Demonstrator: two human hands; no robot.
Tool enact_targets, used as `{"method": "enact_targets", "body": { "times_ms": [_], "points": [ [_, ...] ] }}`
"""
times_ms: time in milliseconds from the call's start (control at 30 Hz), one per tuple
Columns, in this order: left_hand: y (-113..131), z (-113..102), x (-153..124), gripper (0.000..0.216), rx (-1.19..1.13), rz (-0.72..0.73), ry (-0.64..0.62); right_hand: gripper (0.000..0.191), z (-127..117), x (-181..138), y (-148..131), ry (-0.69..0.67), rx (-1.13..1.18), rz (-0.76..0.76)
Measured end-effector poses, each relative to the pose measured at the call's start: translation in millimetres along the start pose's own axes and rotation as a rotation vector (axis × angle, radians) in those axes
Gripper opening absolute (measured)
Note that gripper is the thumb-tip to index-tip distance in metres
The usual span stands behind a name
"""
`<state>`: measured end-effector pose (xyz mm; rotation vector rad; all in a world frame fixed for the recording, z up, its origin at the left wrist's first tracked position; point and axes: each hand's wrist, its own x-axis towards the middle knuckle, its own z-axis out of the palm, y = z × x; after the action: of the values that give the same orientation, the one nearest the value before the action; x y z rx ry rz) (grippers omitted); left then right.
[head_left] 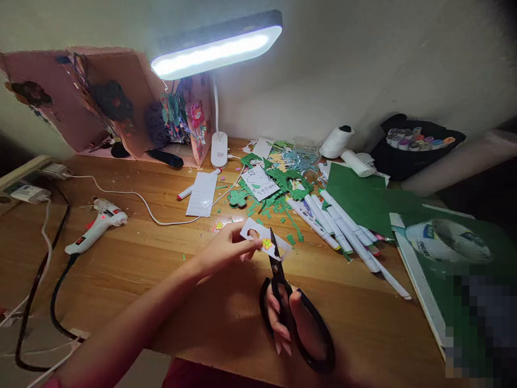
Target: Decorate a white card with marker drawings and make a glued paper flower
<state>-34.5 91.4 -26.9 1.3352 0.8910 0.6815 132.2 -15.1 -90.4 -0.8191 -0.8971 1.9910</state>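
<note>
– where's your white paper strip?
– above the desk, your left hand pinching it beside its yellow flower
– and your right hand?
– it grips the black scissors by their handles, one blade across the strip

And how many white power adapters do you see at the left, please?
2: the nearer adapter, close to the left edge; the farther adapter, behind it, rightward. Others could be hidden.

Glue gun left on desk, paper scraps behind scissors, markers right of scraps, tape seemingly on card
</note>
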Motion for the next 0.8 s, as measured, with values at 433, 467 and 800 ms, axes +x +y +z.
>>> {"method": "enact_targets", "body": {
  "times_ms": [433, 467, 800],
  "points": [
    [-5.3, 1.9, 0.8, 0.026, -0.023, -0.027, -0.029, 0.058, 7.8, 1.1, -14.1, 0.034, -0.062, -0.001],
    [-4.5, 1.8, 1.0, 0.026, -0.030, -0.015, -0.029, 0.059, 8.9, 0.8, -16.7, 0.041, -0.084, 0.001],
    [1.5, 6.0, -0.4, 0.025, -0.042, 0.121, 0.148, 0.059, 6.3, 5.1, -19.0, 0.022, -0.132, 0.052]
  ]
}}
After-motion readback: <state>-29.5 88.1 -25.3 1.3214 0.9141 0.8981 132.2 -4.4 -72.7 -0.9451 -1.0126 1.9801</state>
